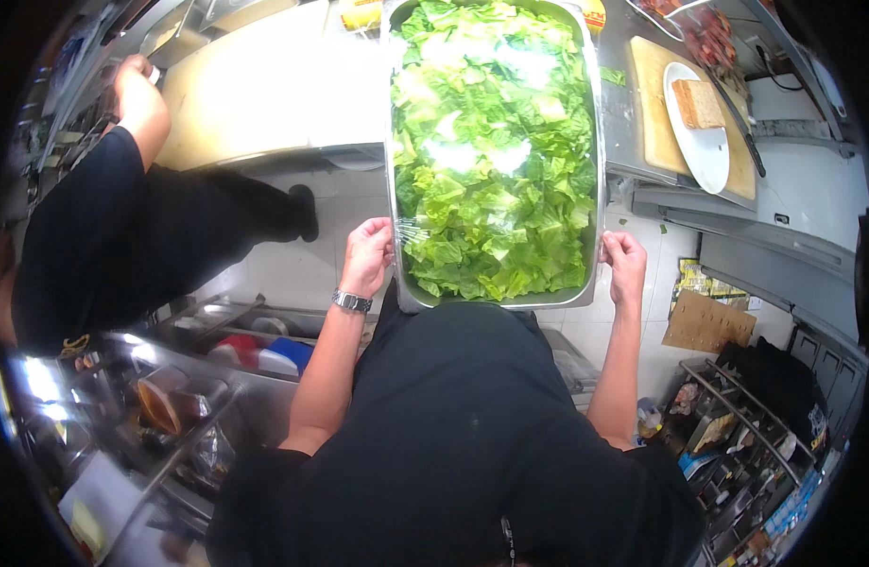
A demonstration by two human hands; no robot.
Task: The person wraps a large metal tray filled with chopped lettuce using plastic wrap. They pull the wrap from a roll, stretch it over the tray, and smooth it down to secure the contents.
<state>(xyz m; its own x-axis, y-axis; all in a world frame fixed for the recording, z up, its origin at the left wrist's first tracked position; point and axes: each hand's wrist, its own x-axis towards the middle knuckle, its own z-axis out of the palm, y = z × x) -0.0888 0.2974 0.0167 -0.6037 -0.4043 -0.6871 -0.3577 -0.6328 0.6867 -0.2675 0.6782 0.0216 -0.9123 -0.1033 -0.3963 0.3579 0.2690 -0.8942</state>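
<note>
A deep metal pan (pixel 406 294) full of chopped romaine lettuce (pixel 498 212) reaches from my torso across the counter's edge. Clear plastic film (pixel 409 230) covers it, shiny with glare and bunched into creases at the left side. At that left rim, my left hand (pixel 369 256), with a metal watch at the wrist, pinches the film's edge. My right hand (pixel 622 262) has thumb and fingers together on the film at the right rim. Whether either hand also bears on the pan itself, I cannot tell.
A co-worker (pixel 122 227) in black stands at the left beside a long cutting board (pixel 243 85). On the right counter, a smaller board (pixel 650 106) holds a white oval plate (pixel 707 166) with sliced bread (pixel 698 104) and a knife (pixel 750 142). Cardboard (pixel 707 319) lies on the floor; loaded racks (pixel 753 418) stand behind.
</note>
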